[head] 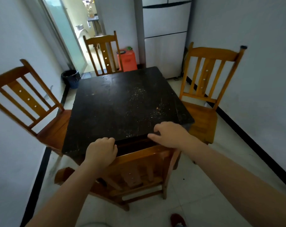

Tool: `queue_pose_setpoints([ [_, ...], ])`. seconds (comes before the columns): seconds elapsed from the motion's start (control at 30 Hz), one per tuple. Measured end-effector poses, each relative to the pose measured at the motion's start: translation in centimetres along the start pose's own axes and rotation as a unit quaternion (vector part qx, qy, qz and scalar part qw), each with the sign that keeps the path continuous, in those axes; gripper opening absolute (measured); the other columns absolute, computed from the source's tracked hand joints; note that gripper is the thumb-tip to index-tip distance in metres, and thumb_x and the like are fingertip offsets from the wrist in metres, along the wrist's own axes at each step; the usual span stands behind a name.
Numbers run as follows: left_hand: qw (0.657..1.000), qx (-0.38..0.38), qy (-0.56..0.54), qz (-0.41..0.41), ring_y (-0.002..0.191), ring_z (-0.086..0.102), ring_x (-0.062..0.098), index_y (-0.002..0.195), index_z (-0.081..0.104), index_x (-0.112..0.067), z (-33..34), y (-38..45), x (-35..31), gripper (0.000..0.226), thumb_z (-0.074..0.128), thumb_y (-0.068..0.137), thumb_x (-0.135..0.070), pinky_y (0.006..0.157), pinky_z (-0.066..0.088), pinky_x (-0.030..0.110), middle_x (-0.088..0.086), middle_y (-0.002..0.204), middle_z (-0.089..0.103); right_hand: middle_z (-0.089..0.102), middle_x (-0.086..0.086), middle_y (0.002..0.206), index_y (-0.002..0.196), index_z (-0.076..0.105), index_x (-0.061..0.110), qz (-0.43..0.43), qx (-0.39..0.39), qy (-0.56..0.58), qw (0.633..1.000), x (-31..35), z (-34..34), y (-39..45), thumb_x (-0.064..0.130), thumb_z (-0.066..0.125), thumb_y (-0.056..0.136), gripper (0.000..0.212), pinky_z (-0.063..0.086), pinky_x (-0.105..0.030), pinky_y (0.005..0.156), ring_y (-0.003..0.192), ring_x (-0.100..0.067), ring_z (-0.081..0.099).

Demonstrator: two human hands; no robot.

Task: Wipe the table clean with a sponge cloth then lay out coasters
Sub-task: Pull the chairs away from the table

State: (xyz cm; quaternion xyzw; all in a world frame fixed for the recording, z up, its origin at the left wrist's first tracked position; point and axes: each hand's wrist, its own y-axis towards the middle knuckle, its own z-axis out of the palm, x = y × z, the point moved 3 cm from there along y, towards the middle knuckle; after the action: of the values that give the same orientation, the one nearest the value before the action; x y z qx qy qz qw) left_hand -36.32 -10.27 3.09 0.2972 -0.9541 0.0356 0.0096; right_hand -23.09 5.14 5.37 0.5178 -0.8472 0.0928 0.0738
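**Q:** What does the figure show, taken from the largest item down?

**A:** A dark square table stands in a narrow room with four wooden chairs around it. The near chair is pushed in against the table's front edge. Pale crumbs are scattered over the table top, thickest toward its right side.

**Q:** How are the hands placed?

**A:** The left hand is curled over the top rail of the near chair, gripping it. The right hand hovers at the table's front edge above the same rail, fingers loosely bent; whether it grasps the rail or merely touches it cannot be told.

**Q:** Where are the sponge cloth and coasters?

**A:** Neither appears in view. Only the table, the surface to be wiped, is present.

**Q:** How will these things handle?

**A:** The table looks heavy and rigid, so it should stay put under wiping pressure. Its top appears rough or worn, which may hold crumbs in place. The chair is stiff solid wood, probably moderately heavy; the top rail, taken with both hands, is the natural grip for drawing it back. The crumbs are light and loose, and would likely scatter off the edge unless gathered toward one spot.
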Motion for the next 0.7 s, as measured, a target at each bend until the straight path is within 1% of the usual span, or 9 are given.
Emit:
queue_pose_setpoints([
  [0.07, 0.999, -0.033, 0.021, 0.003, 0.079, 0.051, 0.01, 0.102, 0.053, -0.017, -1.5, 1.9, -2.5, 0.021, 0.038, 0.095, -0.032, 0.07, 0.044, 0.022, -0.003, 0.088, 0.052, 0.058, -0.006, 0.098, 0.106, 0.056, 0.012, 0.051, -0.024, 0.008, 0.998, -2.9, -2.4, 0.1, 0.045, 0.042, 0.091, 0.039, 0.046, -0.029, 0.074, 0.086, -0.016, 0.055],
  [0.13, 0.998, -0.055, 0.034, 0.019, 0.082, 0.051, 0.012, 0.106, 0.052, -0.016, -2.9, 4.4, -5.8, 0.023, 0.04, 0.094, -0.03, 0.072, 0.045, 0.024, 0.001, 0.096, 0.055, 0.059, -0.006, 0.101, 0.107, 0.056, 0.012, 0.092, -0.052, 0.024, 0.994, -7.0, -4.8, -0.3, 0.04, 0.046, 0.091, 0.033, 0.046, -0.029, 0.075, 0.089, -0.018, 0.056],
  [0.23, 0.996, -0.068, 0.046, 0.041, 0.1, 0.054, 0.02, 0.112, 0.051, -0.013, -5.4, 8.6, -11.2, 0.027, 0.04, 0.093, -0.028, 0.081, 0.045, 0.031, 0.006, 0.109, 0.056, 0.062, -0.008, 0.103, 0.103, 0.058, 0.012, 0.141, -0.084, 0.063, 0.984, -13.6, -7.9, -0.5, 0.035, 0.046, 0.091, 0.028, 0.047, -0.032, 0.078, 0.093, -0.021, 0.057],
  [0.3, 0.994, -0.084, 0.045, 0.059, 0.106, 0.052, 0.023, 0.113, 0.051, -0.012, -7.3, 11.6, -15.9, 0.028, 0.04, 0.093, -0.027, 0.086, 0.044, 0.034, 0.007, 0.113, 0.056, 0.062, -0.01, 0.106, 0.103, 0.058, 0.009, 0.158, -0.106, 0.06, 0.98, -18.6, -10.1, -0.9, 0.033, 0.045, 0.092, 0.029, 0.045, -0.032, 0.078, 0.095, -0.023, 0.056],
  [0.4, 0.991, -0.11, 0.029, 0.076, 0.105, 0.051, 0.024, 0.112, 0.052, -0.011, -9.6, 16.2, -22.9, 0.028, 0.041, 0.092, -0.027, 0.086, 0.042, 0.035, 0.008, 0.111, 0.056, 0.061, -0.011, 0.111, 0.106, 0.059, 0.007, 0.144, -0.127, 0.067, 0.979, -25.3, -13.5, -1.6, 0.027, 0.046, 0.092, 0.028, 0.042, -0.029, 0.079, 0.099, -0.023, 0.056],
  [0.5, 0.991, -0.123, 0.004, 0.059, 0.103, 0.052, 0.023, 0.108, 0.054, -0.012, -11.3, 20.8, -29.6, 0.025, 0.042, 0.091, -0.025, 0.087, 0.041, 0.035, 0.007, 0.109, 0.056, 0.059, -0.011, 0.117, 0.112, 0.058, 0.007, 0.132, -0.133, 0.051, 0.981, -31.7, -16.2, -1.5, 0.024, 0.044, 0.093, 0.029, 0.043, -0.032, 0.086, 0.105, -0.024, 0.054],
  [0.57, 0.992, -0.115, -0.028, 0.043, 0.097, 0.051, 0.02, 0.099, 0.054, -0.014, -12.1, 23.7, -33.3, 0.017, 0.043, 0.09, -0.023, 0.086, 0.041, 0.035, 0.007, 0.105, 0.055, 0.059, -0.01, 0.117, 0.111, 0.058, 0.007, 0.145, -0.143, 0.043, 0.978, -35.9, -17.7, -1.0, 0.024, 0.044, 0.092, 0.029, 0.044, -0.034, 0.088, 0.105, -0.024, 0.054],
  [0.63, 0.992, -0.108, -0.061, 0.032, 0.089, 0.048, 0.017, 0.088, 0.051, -0.016, -12.6, 26.4, -37.0, 0.009, 0.045, 0.089, -0.023, 0.08, 0.039, 0.031, 0.006, 0.102, 0.055, 0.059, -0.011, 0.117, 0.11, 0.058, 0.007, 0.159, -0.156, 0.037, 0.974, -40.2, -19.1, -0.1, 0.024, 0.043, 0.092, 0.029, 0.044, -0.034, 0.087, 0.105, -0.025, 0.055],
  [0.7, 0.992, -0.104, -0.064, 0.033, 0.092, 0.049, 0.018, 0.093, 0.053, -0.016, -12.6, 29.0, -40.4, 0.012, 0.045, 0.09, -0.024, 0.078, 0.037, 0.029, 0.006, 0.104, 0.056, 0.058, -0.012, 0.118, 0.113, 0.056, 0.007, 0.181, -0.158, 0.029, 0.97, -44.6, -20.2, 1.1, 0.025, 0.043, 0.093, 0.03, 0.044, -0.034, 0.088, 0.107, -0.025, 0.054],
])
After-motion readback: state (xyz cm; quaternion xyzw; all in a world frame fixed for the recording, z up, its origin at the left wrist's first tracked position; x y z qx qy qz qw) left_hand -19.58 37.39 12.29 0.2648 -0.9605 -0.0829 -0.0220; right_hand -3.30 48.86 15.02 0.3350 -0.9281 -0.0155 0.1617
